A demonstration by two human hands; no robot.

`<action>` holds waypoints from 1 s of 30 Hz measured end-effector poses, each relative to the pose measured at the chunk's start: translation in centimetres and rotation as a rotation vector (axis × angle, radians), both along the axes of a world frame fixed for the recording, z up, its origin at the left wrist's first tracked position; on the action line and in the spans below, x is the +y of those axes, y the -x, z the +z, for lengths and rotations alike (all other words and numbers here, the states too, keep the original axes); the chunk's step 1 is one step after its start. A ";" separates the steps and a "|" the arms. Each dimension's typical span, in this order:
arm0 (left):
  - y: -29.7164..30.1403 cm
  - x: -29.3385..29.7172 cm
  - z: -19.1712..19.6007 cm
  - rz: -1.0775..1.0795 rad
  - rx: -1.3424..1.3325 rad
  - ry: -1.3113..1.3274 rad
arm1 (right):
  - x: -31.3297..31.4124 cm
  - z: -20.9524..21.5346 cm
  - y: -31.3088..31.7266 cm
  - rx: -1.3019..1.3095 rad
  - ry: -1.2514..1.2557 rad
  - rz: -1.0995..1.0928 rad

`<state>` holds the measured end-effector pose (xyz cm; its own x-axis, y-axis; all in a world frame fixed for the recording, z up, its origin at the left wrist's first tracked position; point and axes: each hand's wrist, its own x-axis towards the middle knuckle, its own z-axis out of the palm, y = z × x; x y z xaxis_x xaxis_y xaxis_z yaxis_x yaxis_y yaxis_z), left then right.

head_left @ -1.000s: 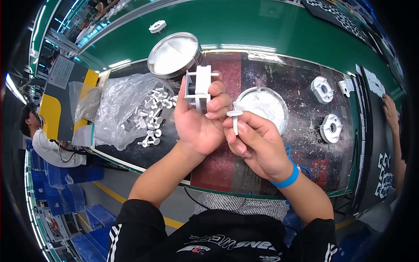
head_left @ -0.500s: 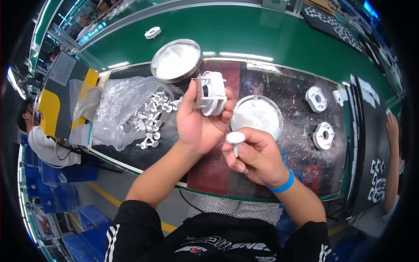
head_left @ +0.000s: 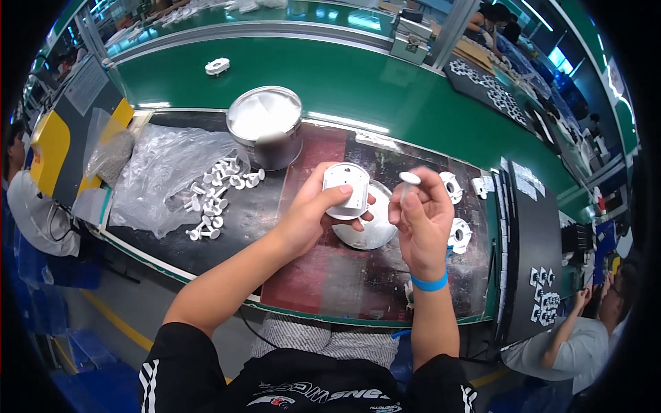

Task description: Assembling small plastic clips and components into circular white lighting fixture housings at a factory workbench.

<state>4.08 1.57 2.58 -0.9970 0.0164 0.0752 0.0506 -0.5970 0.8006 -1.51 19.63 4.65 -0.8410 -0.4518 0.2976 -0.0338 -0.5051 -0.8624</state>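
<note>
My left hand (head_left: 310,213) grips a white plastic housing (head_left: 351,199) with a flat plate turned up toward me, thumb on the plate. To its right, my right hand (head_left: 423,224) pinches a white mushroom-shaped plastic pin (head_left: 409,178), its round head up and its stem between the fingers. The pin and the housing are apart. Below and between both hands lies a round shallow metal lid (head_left: 365,239) smeared with white paste, partly hidden by the left hand and housing. Several similar pins (head_left: 215,206) lie heaped at the left.
A metal tin (head_left: 286,153) with white contents stands behind my left hand. A clear plastic bag (head_left: 162,186) lies at the left beside the pins. Two white ring-shaped parts (head_left: 459,237) sit right of my right hand. Dark boards (head_left: 518,241) with small parts stand farther right, near another person (head_left: 585,330).
My left hand has turned the housing so its flat plate faces up. My right hand has risen and moved right with the pin. The view has shifted, too.
</note>
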 end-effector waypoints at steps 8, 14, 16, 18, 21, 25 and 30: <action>-0.4 0.5 0.3 -0.075 -0.056 0.067 | -0.4 -0.4 0.2 -0.061 0.047 -0.036; -1.0 0.8 0.7 -0.174 -0.075 0.142 | -1.0 -0.5 -0.1 -0.053 0.009 -0.053; -1.1 0.6 0.9 -0.231 -0.054 0.208 | -1.1 -0.7 -0.1 -0.068 -0.010 -0.068; -1.2 0.6 0.7 -0.223 -0.059 0.216 | -1.4 -0.7 -0.3 -0.061 -0.069 -0.089; -1.2 0.5 0.5 -0.208 -0.055 0.231 | -1.2 -0.8 -0.1 -0.041 -0.105 -0.088; -1.2 0.6 0.6 -0.199 -0.053 0.241 | -1.1 -0.8 0.0 -0.042 -0.125 -0.096; -1.3 0.6 0.7 -0.196 -0.082 0.250 | -1.2 -1.1 -0.1 -0.055 -0.146 -0.101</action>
